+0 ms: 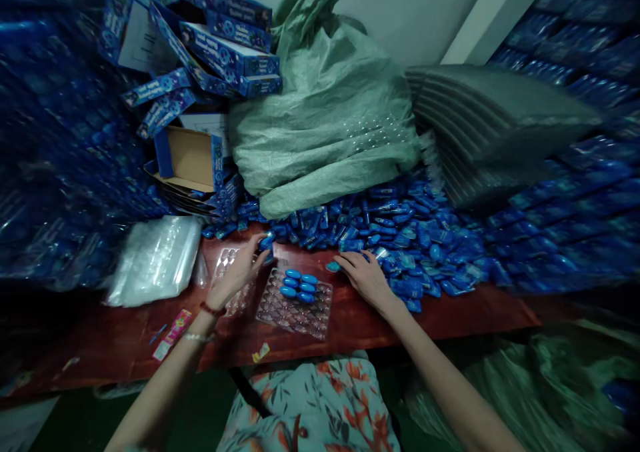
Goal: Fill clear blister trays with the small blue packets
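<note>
Grasping blue pieces between thumb and fingers, the left hand [239, 272] hovers by the far edge of a clear tray [320, 319]. Six blue pieces [299, 286] sit in two columns in the tray's far part, in the middle of the red table [365, 325]. The right hand [365, 275], palm down, has its fingertips at a small teal piece [333, 266]; whether they grip it, I cannot tell. Just beyond this hand spreads a loose pile of blue pieces [425, 239], in front of a green sack [325, 112]. A second tray [227, 262] lies partly under the left hand, with plastic bags [155, 259] farther left.
</note>
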Demonstrator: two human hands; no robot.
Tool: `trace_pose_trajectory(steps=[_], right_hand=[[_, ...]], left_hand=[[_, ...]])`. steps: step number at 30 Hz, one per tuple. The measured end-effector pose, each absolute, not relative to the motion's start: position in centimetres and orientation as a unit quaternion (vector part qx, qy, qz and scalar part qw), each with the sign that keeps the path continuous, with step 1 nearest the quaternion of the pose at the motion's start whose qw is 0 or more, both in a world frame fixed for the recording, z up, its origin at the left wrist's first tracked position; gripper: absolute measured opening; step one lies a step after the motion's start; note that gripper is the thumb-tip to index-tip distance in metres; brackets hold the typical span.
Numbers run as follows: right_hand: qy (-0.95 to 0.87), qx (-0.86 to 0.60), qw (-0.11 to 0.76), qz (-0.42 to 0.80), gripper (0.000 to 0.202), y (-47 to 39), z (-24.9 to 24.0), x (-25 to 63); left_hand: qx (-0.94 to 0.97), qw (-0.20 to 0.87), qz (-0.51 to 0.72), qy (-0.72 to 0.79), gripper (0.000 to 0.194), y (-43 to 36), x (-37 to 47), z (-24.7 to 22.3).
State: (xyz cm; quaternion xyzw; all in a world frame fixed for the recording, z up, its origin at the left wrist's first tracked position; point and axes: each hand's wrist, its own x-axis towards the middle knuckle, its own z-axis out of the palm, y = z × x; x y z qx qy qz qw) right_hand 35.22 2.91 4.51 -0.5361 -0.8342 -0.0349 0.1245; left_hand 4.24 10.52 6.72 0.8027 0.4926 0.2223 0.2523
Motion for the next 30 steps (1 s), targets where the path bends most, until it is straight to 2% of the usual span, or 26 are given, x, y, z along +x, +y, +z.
trace_pose_trajectory(steps=[4,6,8,12,15,19,22,26,30], right_hand=[[-0.786,-0.498,0.367,0.015,0.04,1.8,3.4,35.5],[-0.757,-0.496,0.422,0.055,0.042,0.5,3.0,34.5],[-0.759,-0.478,0.432,0.095,0.043,-1.1,3.1,33.0],[-0.804,-0.426,0.388,0.148,0.037,-4.0,3.9,30.3],[-0.821,-0.439,0.33,0.157,0.03,-5.3,4.3,29.5],[-0.827,-0.489,0.254,0.105,0.035,-5.7,3.6,29.3],[-0.838,-0.498,0.219,0.042,0.032,-5.5,3.4,29.1],[-0.88,-0.456,0.129,0.015,0.026,-5.0,5.2,28.3],[-0.914,-0.405,0.032,-0.006,0.021,-4.8,7.3,26.2]], left_hand=[[0.693,0.321,0.383,0.52,0.029,4.4,0.8,6.0],[0.685,0.328,0.41,0.505,0.024,1.4,0.8,5.2],[0.719,0.326,0.408,0.458,0.019,-0.8,1.5,4.5],[0.804,0.3,0.357,0.368,0.023,-1.7,3.0,3.3],[0.847,0.262,0.311,0.342,0.029,-0.8,3.3,3.0],[0.882,0.228,0.259,0.321,0.033,-0.5,2.9,2.8],[0.893,0.192,0.267,0.308,0.036,-1.2,3.0,2.5],[0.915,0.131,0.251,0.287,0.035,-2.0,3.9,2.5],[0.924,0.134,0.183,0.309,0.032,-2.7,5.0,3.0]])
